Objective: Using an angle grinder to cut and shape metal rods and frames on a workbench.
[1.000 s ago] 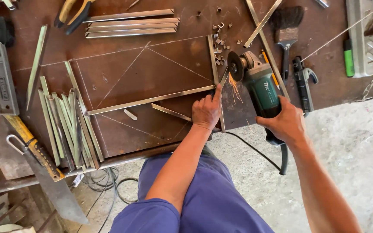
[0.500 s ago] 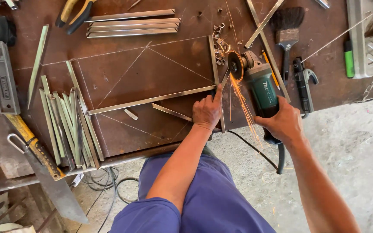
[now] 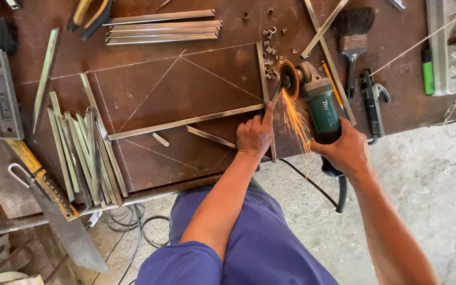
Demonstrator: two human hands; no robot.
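Your right hand [image 3: 347,150] grips the heavy green grinder [image 3: 320,108] by its body; your left hand [image 3: 254,136] pins the thin, stiff, sharp-edged metal strip [image 3: 266,79] flat on the worktop [image 3: 186,84], near the sparks.

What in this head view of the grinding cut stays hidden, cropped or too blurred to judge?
- Contact between disc and metal strip: glare and sparks blur it.
- Angle grinder rear grip: covered by the right hand.
- Strip under the left hand: the hand hides it.
- Pliers and brush: cut off by the top edge.
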